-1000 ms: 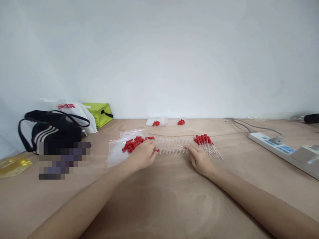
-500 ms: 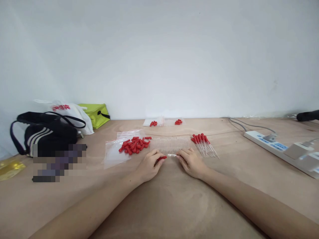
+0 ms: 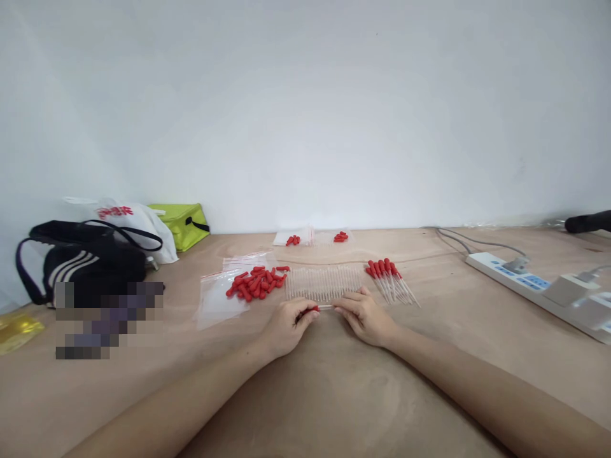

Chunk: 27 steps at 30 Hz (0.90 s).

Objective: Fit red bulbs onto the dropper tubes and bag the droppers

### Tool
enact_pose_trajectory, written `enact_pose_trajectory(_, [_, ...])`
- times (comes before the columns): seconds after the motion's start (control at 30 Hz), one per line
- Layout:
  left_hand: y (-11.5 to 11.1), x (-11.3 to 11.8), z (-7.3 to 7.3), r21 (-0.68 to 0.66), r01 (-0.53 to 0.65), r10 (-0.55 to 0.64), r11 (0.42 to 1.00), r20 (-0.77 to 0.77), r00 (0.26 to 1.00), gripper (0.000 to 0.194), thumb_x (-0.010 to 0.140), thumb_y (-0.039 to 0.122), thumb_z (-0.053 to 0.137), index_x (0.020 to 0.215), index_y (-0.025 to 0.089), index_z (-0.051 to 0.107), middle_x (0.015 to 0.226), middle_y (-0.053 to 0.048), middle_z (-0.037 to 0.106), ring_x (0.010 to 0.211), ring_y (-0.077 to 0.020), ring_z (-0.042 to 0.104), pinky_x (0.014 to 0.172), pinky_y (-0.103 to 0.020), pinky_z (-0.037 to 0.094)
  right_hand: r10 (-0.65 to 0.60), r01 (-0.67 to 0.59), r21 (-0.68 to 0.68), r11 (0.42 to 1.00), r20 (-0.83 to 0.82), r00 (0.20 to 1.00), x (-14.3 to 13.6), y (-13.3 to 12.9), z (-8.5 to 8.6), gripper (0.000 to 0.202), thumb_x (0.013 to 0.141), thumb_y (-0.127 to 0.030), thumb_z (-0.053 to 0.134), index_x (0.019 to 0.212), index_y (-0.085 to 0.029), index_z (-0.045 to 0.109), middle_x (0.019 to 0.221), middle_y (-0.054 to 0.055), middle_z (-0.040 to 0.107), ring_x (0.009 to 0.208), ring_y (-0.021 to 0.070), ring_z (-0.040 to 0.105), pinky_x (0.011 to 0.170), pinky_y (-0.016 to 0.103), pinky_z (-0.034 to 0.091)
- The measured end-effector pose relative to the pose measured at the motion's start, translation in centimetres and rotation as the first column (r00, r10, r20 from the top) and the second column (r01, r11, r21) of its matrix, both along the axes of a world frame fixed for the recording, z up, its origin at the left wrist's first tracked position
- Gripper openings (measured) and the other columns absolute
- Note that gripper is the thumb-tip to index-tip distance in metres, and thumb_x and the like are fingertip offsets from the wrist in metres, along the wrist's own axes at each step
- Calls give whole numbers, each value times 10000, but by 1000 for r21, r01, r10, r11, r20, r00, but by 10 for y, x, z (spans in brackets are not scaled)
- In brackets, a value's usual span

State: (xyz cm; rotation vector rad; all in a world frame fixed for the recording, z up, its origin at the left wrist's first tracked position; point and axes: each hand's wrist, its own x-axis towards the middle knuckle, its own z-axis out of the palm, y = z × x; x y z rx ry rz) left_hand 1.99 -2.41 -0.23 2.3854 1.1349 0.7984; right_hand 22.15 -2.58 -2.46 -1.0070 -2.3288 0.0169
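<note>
Left hand (image 3: 286, 327), fingers clamped on red cap (image 3: 316, 308); right hand (image 3: 371, 321), fingers clamped on thin tube (image 3: 325, 307) meeting it, just this side of tube row (image 3: 324, 280) on desk (image 3: 334, 401); skewed push could crack the tube; loose grip could let the cap slip.

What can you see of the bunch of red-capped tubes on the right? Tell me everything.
The bunch of red-capped tubes lies on the table, right of the row of clear tubes. Its rubbery-looking red caps point toward the far side; slender, whitish stems fan nearer, some crossing. The overlap prevents a count. The right hand is nearest, without visibly touching it.
</note>
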Motion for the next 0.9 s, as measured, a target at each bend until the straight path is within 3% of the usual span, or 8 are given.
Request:
enact_pose_trajectory(0.2, [-1,-2,-1,24,111,-110,994,-17,994,200,833,198,420,779,160,609,706,-15,587,665,-119,538,628,-219,407,69,-68,-7,998,60,996,3,0,8,238,859,-180,363,904,-190,597,702,20,601,626,111,506,644,277,239])
enact_pose_trajectory(0.47, [-1,-1,-3,70,141,-132,988,-112,985,221,847,233,409,779,165,607,700,-21,566,660,-124,526,630,-226,404,43,-52,42,998,187,981,4,-4,13,217,830,-150,370,766,-185,575,651,2,575,566,99,447,620,279,187])
enact_pose_trajectory(0.67, [0,-4,-8,140,181,-162,973,-139,977,215,850,236,401,766,154,581,687,-21,540,640,-123,507,604,-223,396,30,-51,106,993,190,981,0,-6,9,195,803,-133,390,725,-172,564,624,-5,562,550,93,422,623,282,173])
enact_pose_trajectory(0.9, [-1,-2,-5,222,235,-205,946,-151,967,185,842,190,394,751,141,547,694,-31,532,647,-129,493,603,-228,391,52,-62,83,995,120,991,-8,-10,4,211,817,-134,379,682,-154,541,621,2,560,562,93,437,614,265,179])
